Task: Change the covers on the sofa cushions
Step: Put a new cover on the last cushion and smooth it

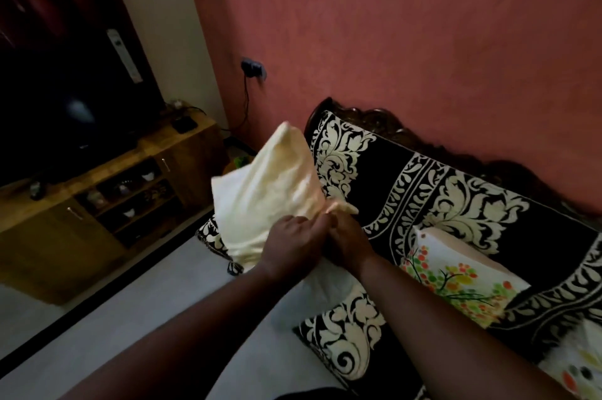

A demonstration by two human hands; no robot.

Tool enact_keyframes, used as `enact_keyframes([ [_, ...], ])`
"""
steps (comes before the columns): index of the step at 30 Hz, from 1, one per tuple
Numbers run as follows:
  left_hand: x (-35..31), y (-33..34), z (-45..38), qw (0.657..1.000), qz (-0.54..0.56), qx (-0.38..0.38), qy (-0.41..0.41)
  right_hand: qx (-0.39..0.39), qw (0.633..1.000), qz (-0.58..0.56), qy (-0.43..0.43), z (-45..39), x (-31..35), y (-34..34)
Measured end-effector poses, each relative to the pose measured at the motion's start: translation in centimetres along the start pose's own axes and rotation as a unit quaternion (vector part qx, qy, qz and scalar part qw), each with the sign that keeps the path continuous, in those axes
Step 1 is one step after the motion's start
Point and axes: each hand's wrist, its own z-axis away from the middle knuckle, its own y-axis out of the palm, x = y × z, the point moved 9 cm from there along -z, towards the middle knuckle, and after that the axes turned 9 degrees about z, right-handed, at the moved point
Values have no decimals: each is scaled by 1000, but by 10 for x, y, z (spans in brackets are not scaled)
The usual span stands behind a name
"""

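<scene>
Both hands, left hand [291,245] and right hand [347,238], seem to pinch the lower corner of a cream cushion [267,194] upright on the sofa [423,178], apparently closing its cover; next, the floral cushion [456,272].

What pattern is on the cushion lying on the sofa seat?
The cushion is white with a tree print of orange, green and yellow dots, seen in the head view.

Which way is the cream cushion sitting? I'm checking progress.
Upright and tilted: the cream cushion stands on one edge on the sofa, a corner pointing up.
</scene>
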Motion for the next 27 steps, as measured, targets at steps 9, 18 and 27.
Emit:
enact_keyframes([
  [9, 113, 8, -12, 869, 193, 78, -450, -78, 995, -34, -55, -31, 22, -41],
  [18, 127, 2, -33, 912, 193, 61, -356, 112, 990, 59, -55, -74, 48, 29],
  [27, 267, -25, -7, 951, 121, -75, -273, -103, 980, -171, 5, -191, 87, 15],
])
